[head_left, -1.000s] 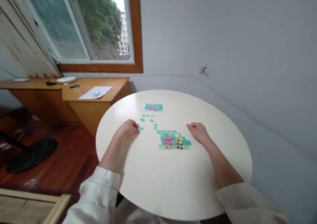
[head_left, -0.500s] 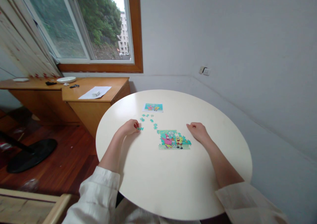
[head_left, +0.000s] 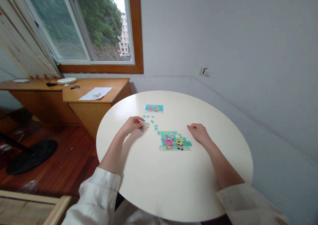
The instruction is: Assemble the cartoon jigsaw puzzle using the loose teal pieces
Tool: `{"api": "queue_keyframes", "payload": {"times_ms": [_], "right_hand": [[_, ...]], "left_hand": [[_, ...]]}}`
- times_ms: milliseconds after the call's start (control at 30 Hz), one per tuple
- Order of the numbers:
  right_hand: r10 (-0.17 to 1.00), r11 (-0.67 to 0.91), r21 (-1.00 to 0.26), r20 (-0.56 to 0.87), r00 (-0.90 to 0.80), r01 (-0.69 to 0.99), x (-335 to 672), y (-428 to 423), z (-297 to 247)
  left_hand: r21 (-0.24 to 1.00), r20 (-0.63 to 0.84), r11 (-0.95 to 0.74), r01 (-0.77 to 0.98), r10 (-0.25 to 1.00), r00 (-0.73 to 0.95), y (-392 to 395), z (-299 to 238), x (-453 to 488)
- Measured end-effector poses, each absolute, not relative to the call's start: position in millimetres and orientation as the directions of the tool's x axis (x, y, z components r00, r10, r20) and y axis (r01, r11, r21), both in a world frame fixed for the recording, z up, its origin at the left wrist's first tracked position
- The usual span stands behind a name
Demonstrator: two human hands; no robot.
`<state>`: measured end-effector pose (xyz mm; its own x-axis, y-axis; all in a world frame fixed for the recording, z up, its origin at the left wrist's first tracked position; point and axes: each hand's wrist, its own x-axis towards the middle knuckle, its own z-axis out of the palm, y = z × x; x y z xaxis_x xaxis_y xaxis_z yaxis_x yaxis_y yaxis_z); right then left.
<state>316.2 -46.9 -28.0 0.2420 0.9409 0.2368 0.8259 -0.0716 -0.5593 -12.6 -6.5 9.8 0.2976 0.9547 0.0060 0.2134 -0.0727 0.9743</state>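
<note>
My left hand (head_left: pixel 132 124) pinches a small teal puzzle piece (head_left: pixel 143 123) just above the round cream table (head_left: pixel 171 182). Beside its fingertips lie several loose teal pieces (head_left: pixel 152 121). To the right is a partly assembled cartoon puzzle (head_left: pixel 174 140). Resting on the table beside the puzzle's right edge is my right hand (head_left: pixel 198 133), its fingers curled with nothing visible in them. A small reference picture (head_left: pixel 154 108) lies farther back.
A wooden desk (head_left: pixel 74 97) stands left of the table under the window, with a sheet of paper (head_left: pixel 95 92), a white plate (head_left: pixel 66 80) and small dark items on it. A black round stand base (head_left: pixel 31 155) sits on the wooden floor. A wall socket (head_left: pixel 205 72) is on the right wall.
My left hand has closed on a teal piece near the table's left side, lifted it and moved it slightly right and back toward the loose pieces. My right hand has stayed still.
</note>
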Motion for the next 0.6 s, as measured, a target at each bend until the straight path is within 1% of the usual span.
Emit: {"api": "queue_keyframes", "payload": {"times_ms": [100, 200, 600], "right_hand": [[0.942, -0.072, -0.561, 0.233, 0.240, 0.825, 315.6, -48.0, -27.2], [0.942, -0.071, -0.569, 0.233, 0.243, 0.819, 314.9, -49.0, -26.6], [0.940, -0.055, -0.568, 0.247, 0.234, 0.821, 315.1, -47.4, -28.2]], "left_hand": [[0.989, 0.008, -0.054, 0.138, 0.948, 0.317, -10.6, 12.7, -9.6], [0.995, -0.002, -0.031, 0.098, 0.948, 0.318, -12.3, 14.1, -7.3], [0.998, -0.040, 0.017, 0.068, 0.938, 0.345, -18.7, 8.8, 14.8]]}}
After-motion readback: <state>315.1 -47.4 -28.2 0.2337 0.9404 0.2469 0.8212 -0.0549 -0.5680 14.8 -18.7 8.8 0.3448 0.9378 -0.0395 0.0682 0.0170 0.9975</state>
